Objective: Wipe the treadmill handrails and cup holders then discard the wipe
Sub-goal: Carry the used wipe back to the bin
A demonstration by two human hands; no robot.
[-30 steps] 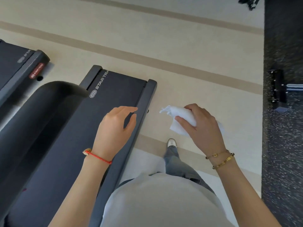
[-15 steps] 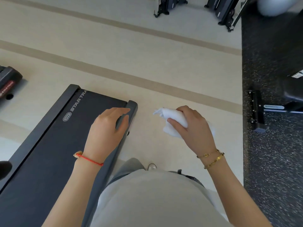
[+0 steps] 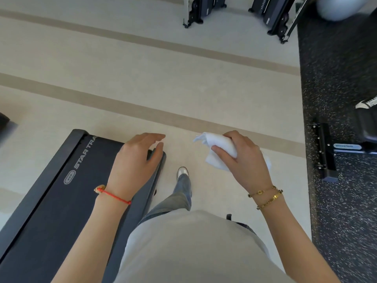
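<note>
A crumpled white wipe (image 3: 218,151) is gripped in my right hand (image 3: 244,160), held in the air above the beige floor at centre right. My left hand (image 3: 136,164) hovers with loosely bent fingers, holding nothing, over the rear right corner of the dark treadmill deck (image 3: 61,193). The deck carries a "STAR TRAC" mark and fills the lower left. No handrail or cup holder shows in the head view.
Beige floor (image 3: 142,78) with tan stripes stretches ahead. Black speckled rubber matting (image 3: 336,201) lies on the right, with a machine base (image 3: 326,152) on it. Two more machine bases (image 3: 204,9) stand at the top. My leg and shoe (image 3: 182,172) are between my hands.
The view has swung away from the treadmill: its console and handrail have left the frame and the deck has slid left. Both hands keep the same pose; my foot has stepped forward.
</note>
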